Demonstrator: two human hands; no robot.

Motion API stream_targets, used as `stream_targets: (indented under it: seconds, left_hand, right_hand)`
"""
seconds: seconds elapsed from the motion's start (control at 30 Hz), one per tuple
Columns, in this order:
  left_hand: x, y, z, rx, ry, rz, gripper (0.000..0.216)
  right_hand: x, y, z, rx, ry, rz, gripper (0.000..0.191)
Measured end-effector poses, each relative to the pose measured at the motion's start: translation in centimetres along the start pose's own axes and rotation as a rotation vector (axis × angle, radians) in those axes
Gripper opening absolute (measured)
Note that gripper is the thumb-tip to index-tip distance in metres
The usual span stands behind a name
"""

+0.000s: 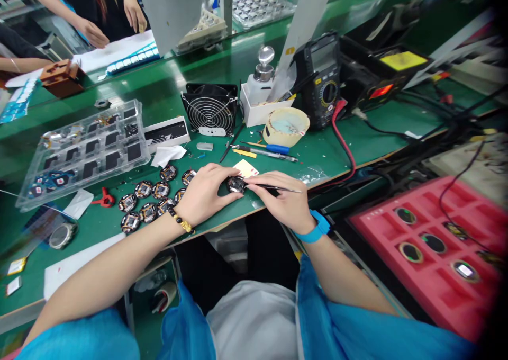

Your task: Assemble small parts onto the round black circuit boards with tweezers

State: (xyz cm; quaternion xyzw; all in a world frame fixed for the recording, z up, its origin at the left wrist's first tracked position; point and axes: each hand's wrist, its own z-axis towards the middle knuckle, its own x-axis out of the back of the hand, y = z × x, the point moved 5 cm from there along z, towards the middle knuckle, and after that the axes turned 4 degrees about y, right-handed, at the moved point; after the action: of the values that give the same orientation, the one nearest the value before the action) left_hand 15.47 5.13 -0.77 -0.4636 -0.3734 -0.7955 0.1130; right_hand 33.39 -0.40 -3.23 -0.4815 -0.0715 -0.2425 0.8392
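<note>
Between thumb and fingers, my left hand grips a small round watch module at the bench's front edge. My right hand pinches thin metal tweezers, whose tip meets the module's right side; my fingers partly cover that spot. A pale yellow paper piece with red marks lies just behind the module. Left of my left hand, several similar round modules with exposed circuitry lie grouped on the green bench, some partly hidden by that hand.
A clear compartment tray, a red clamp and a watch case are at left. Behind my hands stand a fan, a cream tub and a multimeter. A red foam tray is at right. Co-worker's hands show across the bench.
</note>
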Motion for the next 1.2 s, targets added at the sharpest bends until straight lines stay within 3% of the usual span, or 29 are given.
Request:
stream_targets:
  seconds: [0.73, 0.87, 1.03, 1.2]
  left_hand:
    - [0.0, 0.0, 0.1, 0.003, 0.007, -0.013, 0.045]
    - [0.4, 0.1, 0.1, 0.006, 0.049, -0.040, 0.049]
    - [1.8, 0.3, 0.1, 0.047, 0.164, -0.153, 0.024]
    - [2.2, -0.1, -0.1, 0.165, 0.134, -0.397, 0.022]
  right_hand:
    - [0.9, 0.1, 0.1, -0.050, 0.177, -0.034, 0.012]
    - [1.2, 0.4, 0.4, -0.108, 0.174, 0.053, 0.012]
    - [1.2, 0.6, 1.9, -0.221, 0.164, 0.253, 0.021]
    - [-0.4, 0.7, 3.2, -0.271, 0.115, 0.412, 0.033]
